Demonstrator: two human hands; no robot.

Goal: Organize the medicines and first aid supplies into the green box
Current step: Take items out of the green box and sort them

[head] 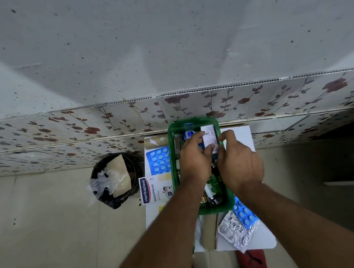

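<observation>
From the head camera, the green box (174,166) sits on a small white table (265,231) against a flowered wall, and both hands are over it. The left hand (193,160) reaches into the box with its fingers curled around a small white carton (209,136) — the thumb tip presses the carton's near end, and the carton stands at the far right corner of the box. The right hand (239,166) hovers just beside it over the box's right rim, fingers bent and loosely open, gripping nothing that shows. A blue-capped tube (188,134) lies in the far end of the box just left of the carton, and a dark green bottle (212,186) lies in the near end between the two wrists.

Outside the box, a blue pill strip (159,160) and a plaster pack (153,189) lie to its left. Another blue strip (243,214) and a silver foil strip (237,229) lie at its near right. A black bin (115,178) stands on the floor, well apart.
</observation>
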